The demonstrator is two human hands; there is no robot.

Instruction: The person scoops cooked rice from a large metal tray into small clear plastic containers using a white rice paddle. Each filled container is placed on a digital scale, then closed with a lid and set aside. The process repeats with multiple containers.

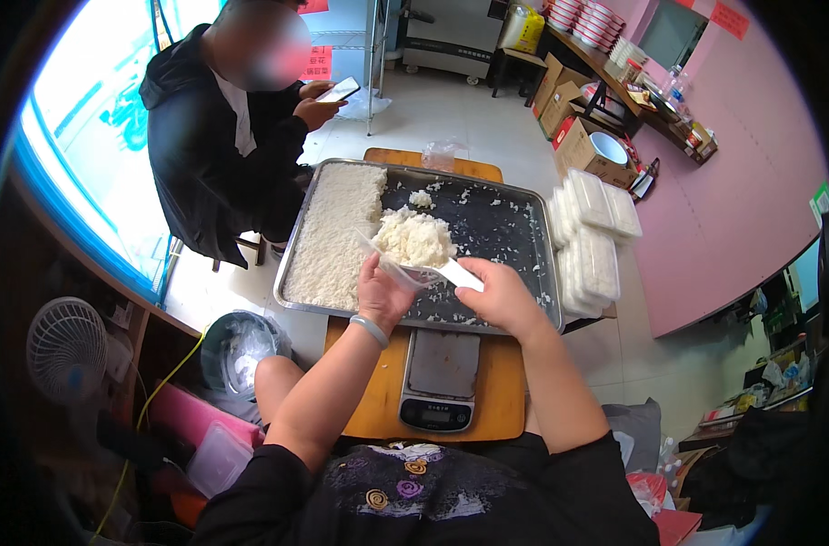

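My left hand [385, 295] holds a clear plastic container [404, 273] tilted over a large metal tray [421, 323]. In my right hand [496, 295] is the white handle of a scoop or paddle [462, 274], its far end hidden at the container and rice. A big clump of cooked rice [415, 237] lies just beyond the container; whether the scoop bears it I cannot tell. Packed rice [334, 232] covers the tray's left part, and loose grains and a small clump [421, 198] are scattered over its dark right part. Nearer to me, a digital scale [441, 382] stands on the wooden table [366, 382].
Stacked filled containers [595, 239] stand right of the tray. Across at the left a person [230, 150] sits holding a phone [339, 90]. A lined bin [240, 355] and a fan [68, 349] are at the left. Cardboard boxes [581, 150] line the wall at back right.
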